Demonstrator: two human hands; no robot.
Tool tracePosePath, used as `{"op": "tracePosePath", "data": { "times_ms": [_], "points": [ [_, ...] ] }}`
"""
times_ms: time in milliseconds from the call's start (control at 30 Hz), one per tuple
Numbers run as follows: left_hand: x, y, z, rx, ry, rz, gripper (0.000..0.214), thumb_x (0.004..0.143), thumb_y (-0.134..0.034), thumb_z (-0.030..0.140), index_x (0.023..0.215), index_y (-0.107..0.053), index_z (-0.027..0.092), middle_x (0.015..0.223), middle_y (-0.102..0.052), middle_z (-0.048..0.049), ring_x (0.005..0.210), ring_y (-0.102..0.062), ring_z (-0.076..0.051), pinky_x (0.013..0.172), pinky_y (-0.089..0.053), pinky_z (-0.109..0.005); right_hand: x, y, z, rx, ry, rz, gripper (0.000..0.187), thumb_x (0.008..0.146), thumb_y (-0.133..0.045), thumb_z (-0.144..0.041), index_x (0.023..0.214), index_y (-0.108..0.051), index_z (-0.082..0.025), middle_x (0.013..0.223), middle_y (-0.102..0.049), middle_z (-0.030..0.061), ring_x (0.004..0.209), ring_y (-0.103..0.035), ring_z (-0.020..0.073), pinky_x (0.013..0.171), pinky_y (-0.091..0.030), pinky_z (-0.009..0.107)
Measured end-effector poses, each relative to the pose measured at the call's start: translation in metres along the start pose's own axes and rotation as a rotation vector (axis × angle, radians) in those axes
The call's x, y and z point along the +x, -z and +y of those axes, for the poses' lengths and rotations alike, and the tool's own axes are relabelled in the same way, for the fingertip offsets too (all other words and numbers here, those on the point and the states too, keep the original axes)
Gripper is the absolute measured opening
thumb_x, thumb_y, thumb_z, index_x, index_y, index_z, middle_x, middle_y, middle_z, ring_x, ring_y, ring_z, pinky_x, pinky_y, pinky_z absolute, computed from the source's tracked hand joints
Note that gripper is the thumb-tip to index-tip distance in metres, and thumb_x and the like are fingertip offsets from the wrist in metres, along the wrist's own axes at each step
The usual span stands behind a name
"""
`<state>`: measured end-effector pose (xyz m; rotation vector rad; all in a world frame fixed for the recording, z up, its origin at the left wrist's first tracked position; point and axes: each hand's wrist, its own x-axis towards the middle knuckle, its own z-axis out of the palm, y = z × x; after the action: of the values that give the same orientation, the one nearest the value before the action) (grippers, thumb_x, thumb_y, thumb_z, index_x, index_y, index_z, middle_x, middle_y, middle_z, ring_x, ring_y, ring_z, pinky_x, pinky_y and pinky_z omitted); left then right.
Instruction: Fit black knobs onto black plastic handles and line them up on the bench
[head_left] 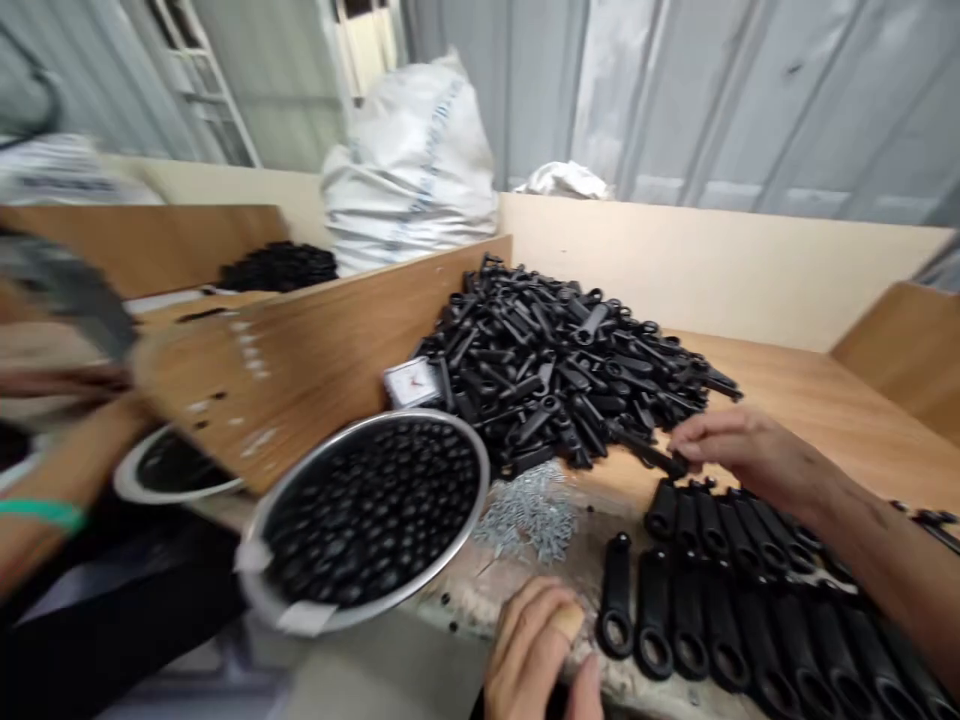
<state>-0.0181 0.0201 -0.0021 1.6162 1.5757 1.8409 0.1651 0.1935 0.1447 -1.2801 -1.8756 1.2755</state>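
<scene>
1. The wide, wood-coloured tabletop (780,375) is bounded along its left edge by an upright brown wooden panel (322,350).
2. Much of its back left corner is covered by a tall heap of elongated black handles (555,360).
3. At the left end of the front edge, a round, silver-rimmed metal bowl (264,598) is filled with small, rounded black pieces (367,500).
4. Toward the front right corner, black ring-ended handles are laid side by side in a front row (727,630) and a back row (712,525), rings turned to the front edge.
5. The bare right hand (750,455) is held over the back row's far side, its thumb and fingers pinched together.
6. The bare left hand (536,640) is placed by the front edge, well apart from the right; its thumb is set off from its fingers, but whether anything is gripped cannot be told.
7. Between bowl and rows, a loose pile of thin silver metal pins (532,510) is spread.
8. One slim black lever (646,453) is clamped at its near end by the right fingertips. From them it is pointed toward the heap, its long axis slanted to the back left; the right hand is clearly the nearer.
</scene>
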Motion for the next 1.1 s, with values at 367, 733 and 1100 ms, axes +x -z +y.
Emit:
{"op": "tracePosePath", "data": {
  "times_ms": [367,733,1100],
  "points": [
    [-0.021,0.064,-0.001,0.131,0.238,0.172,0.034,0.074,-0.057,0.030,0.106,-0.056,0.019,0.101,-0.062,-0.0122,0.101,-0.055,-0.027,0.091,-0.038,-0.039,-0.054,-0.172,-0.043,0.286,-0.096,-0.833,0.015,0.065,-0.058,-0.020,0.071,-0.070,-0.012,0.060,-0.059,0.0019,0.055,-0.050,0.0093,0.057,-0.040,0.021],
    [-0.006,0.095,-0.024,-0.886,1.096,0.035,0.031,0.068,-0.058,0.029,0.093,-0.052,0.012,0.042,-0.038,0.0064,0.036,-0.025,-0.004,0.037,-0.017,-0.018,0.068,-0.162,-0.058,-1.126,0.328,-0.170,0.016,0.073,-0.052,-0.016,0.071,-0.068,-0.019,0.071,-0.066,0.0056,0.072,-0.059,0.0215,0.058,-0.035,0.027],
    [-0.010,0.081,-0.038,-1.053,1.216,-0.152,0.027,0.067,-0.052,0.024,0.092,-0.050,0.012,0.039,-0.041,0.0056,0.031,-0.026,-0.003,0.034,-0.016,-0.016,0.072,-0.193,-0.072,-1.214,0.630,-0.281,0.016,0.079,-0.049,-0.020,0.085,-0.064,-0.022,0.088,-0.066,0.0010,0.088,-0.057,0.0176,0.068,-0.038,0.025]
  ]
}}
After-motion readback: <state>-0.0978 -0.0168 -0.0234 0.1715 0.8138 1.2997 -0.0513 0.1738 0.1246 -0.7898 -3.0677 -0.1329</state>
